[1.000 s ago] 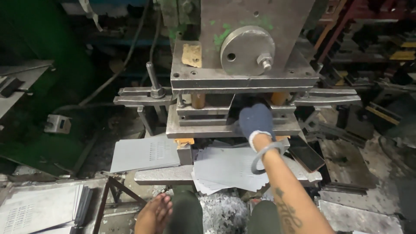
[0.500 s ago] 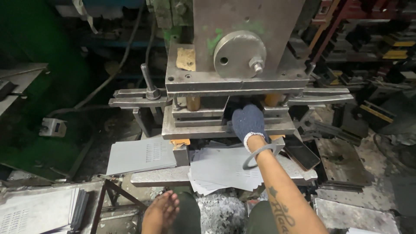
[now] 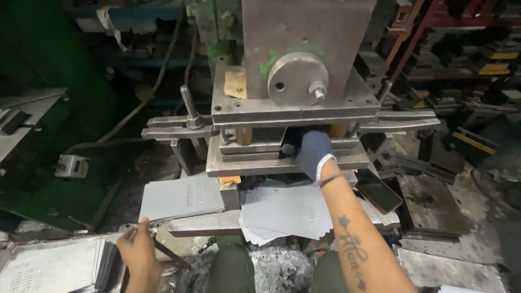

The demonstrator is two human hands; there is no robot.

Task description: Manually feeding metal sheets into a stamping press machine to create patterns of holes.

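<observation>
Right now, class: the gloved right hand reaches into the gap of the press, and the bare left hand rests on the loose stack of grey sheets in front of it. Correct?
Not quite. In the head view the right hand does reach into the press, but the left hand is not on the loose stack of grey sheets. It is low at the left, by the stacked perforated plates.

Grey metal, one blue glove.
Grey perforated sheets (image 3: 287,211) below the grey press (image 3: 293,81), green-flecked; right hand (image 3: 313,153) gloved dark blue.

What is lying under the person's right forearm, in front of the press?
Under the right forearm lies a fanned pile of grey perforated metal sheets on the steel ledge. The gloved right hand reaches into the press gap; whatever it touches there is hidden.
</observation>
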